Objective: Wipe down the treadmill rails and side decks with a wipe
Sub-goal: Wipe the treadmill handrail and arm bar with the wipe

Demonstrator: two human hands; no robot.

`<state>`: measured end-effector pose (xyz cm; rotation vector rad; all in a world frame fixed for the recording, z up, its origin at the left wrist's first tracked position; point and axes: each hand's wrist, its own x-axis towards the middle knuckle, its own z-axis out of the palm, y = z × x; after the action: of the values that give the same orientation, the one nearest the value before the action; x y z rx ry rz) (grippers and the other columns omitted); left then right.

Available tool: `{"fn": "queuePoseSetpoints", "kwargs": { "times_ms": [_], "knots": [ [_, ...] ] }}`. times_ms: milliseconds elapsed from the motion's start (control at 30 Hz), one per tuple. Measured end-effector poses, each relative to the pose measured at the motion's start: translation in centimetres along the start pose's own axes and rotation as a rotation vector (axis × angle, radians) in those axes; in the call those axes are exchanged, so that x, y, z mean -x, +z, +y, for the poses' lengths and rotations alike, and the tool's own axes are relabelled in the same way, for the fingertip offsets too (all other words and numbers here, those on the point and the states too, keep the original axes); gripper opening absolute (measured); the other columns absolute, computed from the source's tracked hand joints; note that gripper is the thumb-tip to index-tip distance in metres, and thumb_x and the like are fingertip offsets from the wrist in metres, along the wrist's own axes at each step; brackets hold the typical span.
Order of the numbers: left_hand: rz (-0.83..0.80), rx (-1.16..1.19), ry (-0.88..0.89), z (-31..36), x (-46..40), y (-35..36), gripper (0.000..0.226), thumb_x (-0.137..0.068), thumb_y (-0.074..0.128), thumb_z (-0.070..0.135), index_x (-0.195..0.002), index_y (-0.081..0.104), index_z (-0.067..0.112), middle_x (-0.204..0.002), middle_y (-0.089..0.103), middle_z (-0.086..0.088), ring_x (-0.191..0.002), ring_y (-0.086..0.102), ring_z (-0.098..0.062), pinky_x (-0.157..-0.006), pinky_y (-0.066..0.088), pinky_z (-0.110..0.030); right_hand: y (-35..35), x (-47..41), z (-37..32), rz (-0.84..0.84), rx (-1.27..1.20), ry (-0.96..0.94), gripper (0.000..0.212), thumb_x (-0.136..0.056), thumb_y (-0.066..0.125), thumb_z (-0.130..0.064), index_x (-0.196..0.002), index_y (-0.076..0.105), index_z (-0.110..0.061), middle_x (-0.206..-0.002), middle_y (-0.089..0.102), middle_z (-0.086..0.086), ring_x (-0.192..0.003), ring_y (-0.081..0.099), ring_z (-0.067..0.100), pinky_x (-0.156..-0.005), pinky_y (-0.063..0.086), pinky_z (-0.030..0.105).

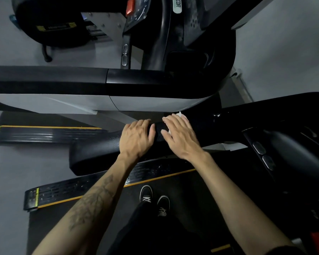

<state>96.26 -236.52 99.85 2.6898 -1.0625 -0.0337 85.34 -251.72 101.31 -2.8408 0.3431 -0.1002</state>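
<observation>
The black left handrail (99, 153) of the treadmill runs across the middle of the head view, from lower left to upper right. My left hand (136, 138) lies over the top of the rail, its fingers bent over the far side. Just to its right, my right hand (180, 137) presses flat on a white wipe (180, 115), which peeks out past the fingertips and under the palm. The two hands sit close together, a narrow strip of rail between them. Below the rail lies the side deck (92, 188) with a yellow stripe.
I stand on the dark belt (182, 181), my two black shoes (155, 199) below the hands. A neighbouring treadmill with a black rail (63, 78) and grey side panel stands beyond. The console's grip sensors (263, 155) are at right. Grey floor lies at left.
</observation>
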Motion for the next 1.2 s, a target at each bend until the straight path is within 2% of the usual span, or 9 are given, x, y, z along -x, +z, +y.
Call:
{"fn": "queuePoseSetpoints", "kwargs": {
  "times_ms": [133, 233, 333, 433, 633, 733, 900, 1033, 1200],
  "knots": [
    [-0.017, -0.030, 0.023, -0.2, -0.1, 0.0, 0.051, -0.106, 0.028, 0.045, -0.124, 0.067, 0.019, -0.112, 0.073, -0.001, -0.100, 0.068, -0.024, -0.093, 0.046, -0.040, -0.8, 2.0, 2.2, 0.089, 0.030, -0.052, 0.056, -0.107, 0.031, -0.036, -0.152, 0.046, -0.006, -0.157, 0.047, 0.009, -0.150, 0.036, 0.024, -0.127, 0.020, 0.044],
    [-0.031, -0.027, 0.023, -0.1, -0.1, 0.0, 0.051, -0.106, 0.028, 0.045, -0.126, 0.067, 0.019, -0.115, 0.073, 0.000, -0.103, 0.067, -0.024, -0.093, 0.046, -0.040, -0.9, -0.2, 2.4, 0.101, 0.161, 0.179, 0.063, -0.104, 0.024, -0.043, -0.138, 0.059, -0.003, -0.137, 0.062, 0.015, -0.134, 0.052, 0.030, -0.125, 0.026, 0.046],
    [-0.034, 0.002, 0.015, 0.0, -0.2, -0.1, 0.050, -0.105, 0.030, 0.045, -0.124, 0.067, 0.018, -0.113, 0.073, -0.001, -0.103, 0.068, -0.025, -0.092, 0.048, -0.041, -0.8, -3.3, 0.4, -0.040, 0.266, 0.310, 0.083, -0.095, 0.006, -0.051, -0.125, 0.067, -0.003, -0.122, 0.067, 0.016, -0.121, 0.056, 0.034, -0.119, 0.028, 0.046],
    [-0.046, 0.023, 0.015, -0.1, -0.2, -0.2, 0.050, -0.104, 0.031, 0.046, -0.123, 0.068, 0.017, -0.114, 0.074, -0.003, -0.103, 0.068, -0.027, -0.091, 0.048, -0.042, -0.1, -4.1, -1.7, -0.110, 0.231, 0.221, 0.085, -0.090, 0.003, -0.051, -0.124, 0.067, -0.008, -0.123, 0.067, 0.013, -0.119, 0.057, 0.033, -0.114, 0.028, 0.044],
    [-0.058, 0.051, 0.058, -0.7, -0.1, -0.4, 0.058, -0.105, 0.025, 0.047, -0.130, 0.065, 0.015, -0.121, 0.072, -0.004, -0.107, 0.068, -0.027, -0.093, 0.049, -0.042, -0.5, -0.4, 0.2, 0.079, 0.100, 0.018, 0.050, -0.101, 0.034, -0.031, -0.137, 0.061, -0.008, -0.134, 0.063, 0.007, -0.128, 0.055, 0.025, -0.123, 0.029, 0.042],
    [-0.062, 0.048, 0.062, -0.6, -0.1, -0.4, 0.059, -0.105, 0.025, 0.047, -0.133, 0.064, 0.014, -0.123, 0.072, -0.004, -0.109, 0.067, -0.027, -0.093, 0.049, -0.042, -0.7, 0.1, 2.1, 0.147, 0.149, 0.168, 0.052, -0.100, 0.034, -0.031, -0.135, 0.060, -0.002, -0.132, 0.063, 0.015, -0.130, 0.055, 0.032, -0.122, 0.031, 0.048],
    [-0.084, 0.032, 0.065, -0.5, -0.1, -0.4, 0.058, -0.105, 0.027, 0.047, -0.137, 0.062, 0.014, -0.128, 0.070, -0.003, -0.113, 0.066, -0.026, -0.095, 0.048, -0.041, -0.4, -2.9, 0.4, 0.063, 0.182, 0.394, 0.075, -0.095, 0.014, -0.042, -0.123, 0.069, 0.001, -0.119, 0.070, 0.018, -0.120, 0.058, 0.034, -0.122, 0.027, 0.049],
    [-0.076, 0.038, 0.068, -0.7, -0.1, -0.2, 0.060, -0.106, 0.024, 0.047, -0.143, 0.058, 0.015, -0.137, 0.066, -0.002, -0.121, 0.063, -0.023, -0.100, 0.047, -0.040, -0.1, -1.6, -0.2, 0.070, 0.133, 0.242, 0.066, -0.097, 0.022, -0.039, -0.132, 0.064, -0.003, -0.130, 0.066, 0.013, -0.129, 0.055, 0.029, -0.123, 0.025, 0.045],
    [-0.077, 0.039, 0.109, -0.8, -0.1, 0.0, 0.059, -0.107, 0.021, 0.045, -0.154, 0.046, 0.019, -0.148, 0.058, -0.004, -0.132, 0.057, -0.021, -0.106, 0.045, -0.039, -0.1, 2.7, 1.6, 0.150, 0.083, 0.076, 0.057, -0.103, 0.031, -0.028, -0.154, 0.043, -0.006, -0.160, 0.044, 0.009, -0.152, 0.033, 0.024, -0.126, 0.025, 0.044]
  ]
}}
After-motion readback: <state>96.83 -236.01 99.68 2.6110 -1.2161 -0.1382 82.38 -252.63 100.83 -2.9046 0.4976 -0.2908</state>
